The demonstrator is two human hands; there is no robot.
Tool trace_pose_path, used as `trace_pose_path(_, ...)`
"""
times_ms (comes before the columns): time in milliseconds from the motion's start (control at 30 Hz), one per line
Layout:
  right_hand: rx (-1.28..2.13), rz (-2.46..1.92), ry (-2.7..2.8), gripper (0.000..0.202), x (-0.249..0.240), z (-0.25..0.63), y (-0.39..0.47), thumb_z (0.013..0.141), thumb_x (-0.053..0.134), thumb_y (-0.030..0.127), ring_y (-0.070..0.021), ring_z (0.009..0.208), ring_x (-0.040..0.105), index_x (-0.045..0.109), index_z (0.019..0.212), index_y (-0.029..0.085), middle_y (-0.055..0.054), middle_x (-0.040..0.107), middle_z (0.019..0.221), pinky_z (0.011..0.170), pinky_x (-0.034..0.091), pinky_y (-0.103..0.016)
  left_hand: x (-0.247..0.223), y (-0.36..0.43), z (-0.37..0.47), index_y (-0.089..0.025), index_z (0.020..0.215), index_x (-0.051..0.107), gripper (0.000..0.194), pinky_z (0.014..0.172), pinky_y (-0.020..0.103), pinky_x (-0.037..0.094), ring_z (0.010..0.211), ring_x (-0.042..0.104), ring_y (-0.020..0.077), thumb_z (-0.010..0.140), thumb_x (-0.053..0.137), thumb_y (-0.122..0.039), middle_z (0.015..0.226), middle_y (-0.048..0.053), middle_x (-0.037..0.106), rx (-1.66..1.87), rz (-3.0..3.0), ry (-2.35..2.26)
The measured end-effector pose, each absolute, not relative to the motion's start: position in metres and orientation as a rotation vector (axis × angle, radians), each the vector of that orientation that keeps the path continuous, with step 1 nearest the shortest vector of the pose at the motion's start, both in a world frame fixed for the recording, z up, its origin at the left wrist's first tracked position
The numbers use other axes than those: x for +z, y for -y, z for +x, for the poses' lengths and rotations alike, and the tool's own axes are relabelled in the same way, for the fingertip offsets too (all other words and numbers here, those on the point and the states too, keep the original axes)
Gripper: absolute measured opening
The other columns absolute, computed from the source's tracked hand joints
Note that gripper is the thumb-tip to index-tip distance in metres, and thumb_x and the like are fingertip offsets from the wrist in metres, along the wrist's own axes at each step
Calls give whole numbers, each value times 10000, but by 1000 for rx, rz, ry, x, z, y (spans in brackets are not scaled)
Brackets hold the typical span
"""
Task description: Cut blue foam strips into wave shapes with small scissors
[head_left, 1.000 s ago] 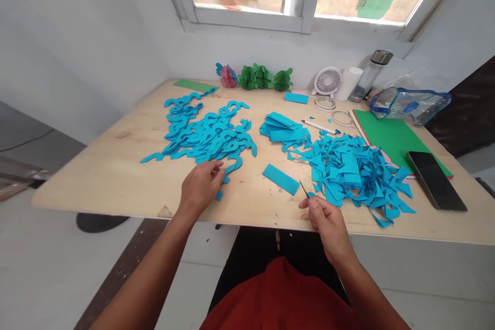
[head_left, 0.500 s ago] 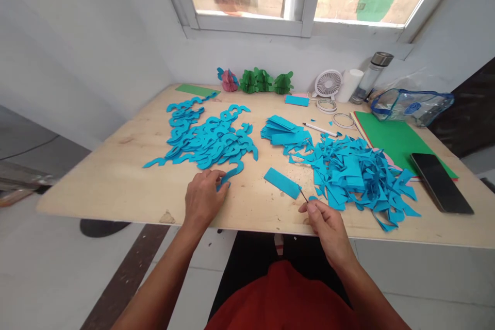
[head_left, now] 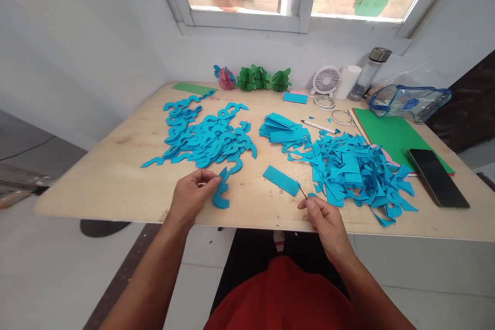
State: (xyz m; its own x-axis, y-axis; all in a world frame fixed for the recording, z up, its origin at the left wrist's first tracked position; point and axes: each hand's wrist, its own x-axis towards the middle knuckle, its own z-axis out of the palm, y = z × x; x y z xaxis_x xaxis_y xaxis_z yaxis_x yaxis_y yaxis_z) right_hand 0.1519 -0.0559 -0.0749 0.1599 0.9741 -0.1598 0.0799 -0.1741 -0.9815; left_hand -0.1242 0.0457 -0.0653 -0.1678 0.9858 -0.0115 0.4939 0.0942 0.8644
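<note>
My left hand [head_left: 190, 195] pinches a wavy blue paper cutout [head_left: 220, 197] between thumb and fingers, near the table's front edge. Just beyond it lies another curved blue cutout [head_left: 235, 166], beside a spread pile of similar wavy cutouts [head_left: 204, 139]. My right hand [head_left: 327, 220] is closed on a thin dark tool [head_left: 302, 191]; the fingers hide most of it, so I cannot tell its kind. Its tip meets the right end of a flat blue paper strip [head_left: 279, 179]. Behind that strip sits a stack of blue paper strips [head_left: 282, 126].
A heap of blue paper scraps [head_left: 356, 170] covers the right side, next to a phone [head_left: 439, 178] and green sheets [head_left: 402, 139]. Along the back stand folded paper figures [head_left: 259, 78], a small fan [head_left: 326, 81] and a bottle [head_left: 369, 75]. A white pen [head_left: 317, 127] lies mid-table.
My left hand has shifted slightly left, and the wavy cutout in its fingers now shows turned toward the front edge. The right hand and its tool have stayed nearly still.
</note>
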Motion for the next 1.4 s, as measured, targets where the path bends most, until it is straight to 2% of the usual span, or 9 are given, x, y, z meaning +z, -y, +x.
trace_pose_path(200, 1132, -1409, 925, 379, -72, 153, 56, 826, 607, 523, -102, 499, 222, 670, 764, 155, 65, 284, 540, 463, 173, -248, -42, -30, -108, -182, 670, 631, 210, 642, 249, 451, 646, 580, 142, 592, 776, -313, 645, -6, 645, 1127, 1146, -1474)
trace_pose_path(333, 1102, -1429, 939, 254, -57, 140, 49, 749, 705, 411, -115, 544, 339, 693, 786, 161, 30, 430, 599, 486, 255, -243, -34, -8, -74, -177, 664, 631, 171, 619, 232, 439, 621, 569, 124, 636, 766, -278, 626, -13, 642, 1028, 1093, -1280)
trace_pose_path(433, 1164, -1443, 982, 224, -49, 128, 44, 755, 686, 376, -126, 565, 362, 708, 822, 164, 24, 448, 615, 494, 266, -247, -34, 8, -47, -170, 654, 621, 167, 578, 222, 416, 608, 540, 114, 675, 749, -275, 612, -22, 605, 881, 1144, -1162)
trace_pose_path(600, 1164, -1415, 1018, 204, -50, 124, 41, 774, 656, 345, -121, 576, 348, 633, 681, 165, 33, 427, 595, 511, 266, -246, -35, 14, -29, -181, 701, 592, 156, 562, 241, 430, 603, 546, 128, 747, 683, -300, 635, -19, 597, 753, 1315, -1069)
trace_pose_path(733, 1114, -1434, 956, 208, -52, 134, 43, 770, 654, 341, -107, 530, 303, 604, 662, 170, 56, 375, 549, 491, 238, -242, -36, -15, -34, -200, 929, 625, 137, 683, 323, 484, 717, 615, 187, 828, 581, -282, 764, 21, 676, 725, 1782, -1170)
trace_pose_path(800, 1084, -1453, 941, 204, -53, 139, 45, 766, 658, 336, -107, 530, 313, 606, 660, 169, 54, 386, 550, 493, 245, -242, -38, -36, -32, -206, 1005, 633, 194, 791, 373, 474, 887, 615, 227, 825, 561, -216, 966, 69, 693, 655, 2157, -1179)
trace_pose_path(933, 1050, -1476, 898, 192, -56, 146, 50, 754, 673, 328, -116, 559, 372, 632, 665, 163, 33, 460, 585, 517, 293, -241, -44, -72, -17, -192, 1086, 634, 296, 855, 426, 421, 1036, 549, 290, 795, 585, -165, 1101, 123, 635, 214, 2660, -1010)
trace_pose_path(1133, 1096, -1468, 778, 247, -54, 151, 55, 721, 720, 383, -94, 497, 320, 641, 664, 156, 39, 442, 547, 452, 240, -226, -46, -79, -9, -201, 803, 611, 124, 772, 406, 381, 979, 535, 314, 705, 602, -127, 937, 112, 620, 106, 2655, -1023)
trace_pose_path(1400, 1093, -1382, 653, 294, -45, 153, 46, 676, 774, 410, -65, 464, 232, 628, 679, 154, 60, 394, 544, 411, 155, -214, -40, -66, -21, -212, 844, 562, 177, 807, 404, 349, 946, 563, 300, 703, 557, -105, 918, 82, 650, 168, 2407, -1188)
